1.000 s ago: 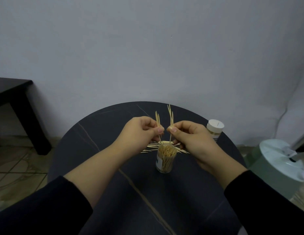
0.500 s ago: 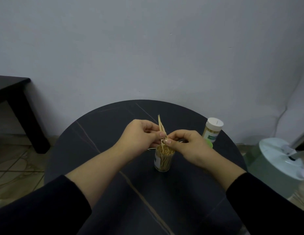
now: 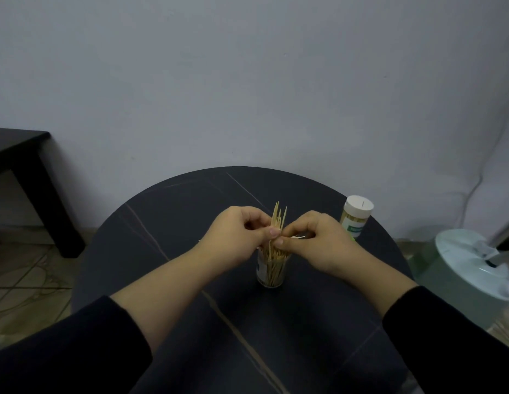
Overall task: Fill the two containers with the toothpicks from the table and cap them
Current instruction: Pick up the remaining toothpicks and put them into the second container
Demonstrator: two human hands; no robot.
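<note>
Left hand (image 3: 242, 237) and right hand (image 3: 313, 240), thumbs nearly touching, together pinch an upright bundle of toothpicks (image 3: 279, 220) directly above the open container (image 3: 271, 273), lower ends at its mouth. The open container, holding toothpicks, stands on the round dark table (image 3: 191, 211). Beyond it, rightward, stands the capped container (image 3: 355, 216).

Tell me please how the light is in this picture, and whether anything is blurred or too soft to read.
Head view: the light is dim and even, without glare; the dark table shows little detail; the toothpicks pinched by the left hand and right hand are sharp enough to tell tips apart; the label on the capped container is too soft to read.
</note>
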